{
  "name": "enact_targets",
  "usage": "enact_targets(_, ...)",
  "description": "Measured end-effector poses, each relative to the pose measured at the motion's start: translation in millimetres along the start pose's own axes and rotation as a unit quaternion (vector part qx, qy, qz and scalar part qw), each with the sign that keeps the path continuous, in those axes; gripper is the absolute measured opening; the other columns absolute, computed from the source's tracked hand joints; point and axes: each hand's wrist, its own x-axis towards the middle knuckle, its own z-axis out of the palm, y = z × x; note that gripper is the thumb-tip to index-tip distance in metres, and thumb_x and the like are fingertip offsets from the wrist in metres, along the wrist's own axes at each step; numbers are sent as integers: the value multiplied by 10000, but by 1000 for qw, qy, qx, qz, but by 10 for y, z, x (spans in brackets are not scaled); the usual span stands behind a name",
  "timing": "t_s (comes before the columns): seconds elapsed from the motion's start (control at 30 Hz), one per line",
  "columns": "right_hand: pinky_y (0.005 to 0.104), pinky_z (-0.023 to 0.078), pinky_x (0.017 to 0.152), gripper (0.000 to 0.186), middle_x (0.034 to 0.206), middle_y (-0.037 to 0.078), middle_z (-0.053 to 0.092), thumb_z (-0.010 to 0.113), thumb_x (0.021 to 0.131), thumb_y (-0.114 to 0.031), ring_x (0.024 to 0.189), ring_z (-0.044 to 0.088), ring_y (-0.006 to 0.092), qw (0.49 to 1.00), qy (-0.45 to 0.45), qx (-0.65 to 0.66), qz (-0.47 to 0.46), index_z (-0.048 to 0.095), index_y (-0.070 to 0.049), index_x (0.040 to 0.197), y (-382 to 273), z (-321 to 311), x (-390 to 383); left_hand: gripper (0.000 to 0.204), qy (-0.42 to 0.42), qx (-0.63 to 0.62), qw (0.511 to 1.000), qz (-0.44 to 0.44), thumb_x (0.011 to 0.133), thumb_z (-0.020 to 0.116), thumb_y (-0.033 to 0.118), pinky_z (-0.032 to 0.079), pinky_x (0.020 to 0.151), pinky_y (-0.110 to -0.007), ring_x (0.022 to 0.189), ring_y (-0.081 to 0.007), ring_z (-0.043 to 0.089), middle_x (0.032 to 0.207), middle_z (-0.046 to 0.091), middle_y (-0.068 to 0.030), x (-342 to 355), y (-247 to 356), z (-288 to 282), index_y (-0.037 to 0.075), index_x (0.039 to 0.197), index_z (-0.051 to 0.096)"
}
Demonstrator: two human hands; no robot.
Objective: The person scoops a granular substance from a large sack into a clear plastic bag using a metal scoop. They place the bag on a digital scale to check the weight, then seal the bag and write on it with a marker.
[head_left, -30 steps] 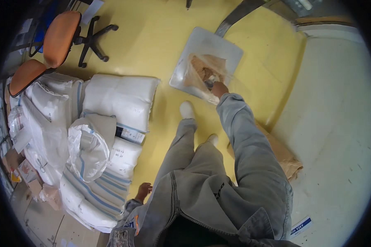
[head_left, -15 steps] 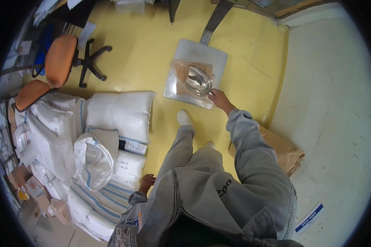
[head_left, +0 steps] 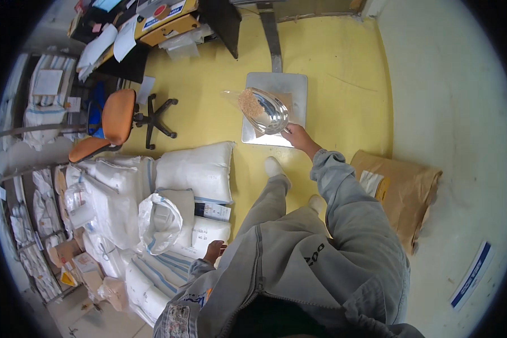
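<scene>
Yellow floor [head_left: 343,101] spans the frame's centre. At left, an orange chair [head_left: 118,117] stands above piled white sacks [head_left: 194,169]; near them, lower centre-left, the left hand [head_left: 214,251] hangs loose, unclenched. Upper centre, tan granules [head_left: 250,103] fill part of a metal scoop [head_left: 276,115] over a platform scale [head_left: 265,82], handle grasped by the right hand [head_left: 299,138]. Right sits a brown paper sack [head_left: 414,191].

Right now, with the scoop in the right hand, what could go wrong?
Brown granules sit at the front of the metal scoop, near the left edge of the metal platform; a tilt might drop some on the yellow floor.

Only the right fingers hold the scoop, by its back end, while the left hand hangs apart, so the load may turn it.
</scene>
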Motion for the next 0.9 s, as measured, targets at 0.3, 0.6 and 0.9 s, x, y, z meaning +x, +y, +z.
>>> enact_targets(0.3, 272, 371, 462, 227, 579, 0, 486, 590, 859, -216, 491, 439, 81, 988, 46, 81, 127, 625, -2, 926, -974, -1102, -2426, 265, -79, -168, 983, 4, 875, 529, 183, 531, 619, -342, 791, -228, 633, 868, 639, -118, 483, -715, 188, 6, 1073, 523)
enact_targets(0.6, 224, 321, 375, 166, 562, -57, 435, 573, 892, -206, 414, 373, 42, 941, 222, 51, 249, 613, -51, 935, -1565, -2196, -5450, 221, -182, 315, 910, 200, 863, 525, 136, 536, 609, -337, 766, -218, 640, 869, 642, -123, 873, 795, 1197, -3, 1035, 529)
enact_targets(0.9, 220, 286, 329, 213, 555, -26, 424, 519, 905, -221, 390, 363, 49, 825, 434, 140, 334, 603, -25, 909, -2194, -2497, -7098, 178, -230, 390, 860, 236, 851, 520, 89, 541, 600, -331, 741, -208, 647, 870, 645, -128, 899, 1427, 1587, -12, 998, 535)
